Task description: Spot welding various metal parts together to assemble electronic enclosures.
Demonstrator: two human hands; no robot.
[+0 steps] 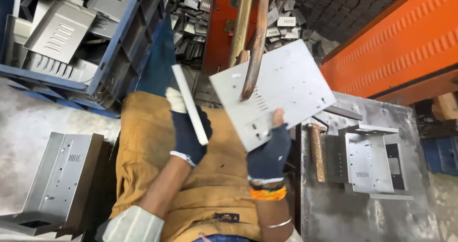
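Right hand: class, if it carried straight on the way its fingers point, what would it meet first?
Probably the rusty curved rod, crossing the grey metal panel that the right hand holds; depth is unclear.

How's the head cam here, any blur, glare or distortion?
Head view: mostly sharp; the perforated metal plate and both gloved hands, left hand, right hand, read clearly. Mild sheen on the orange machine panel, no blown glare. Wide-angle slant at edges; soft, even light.
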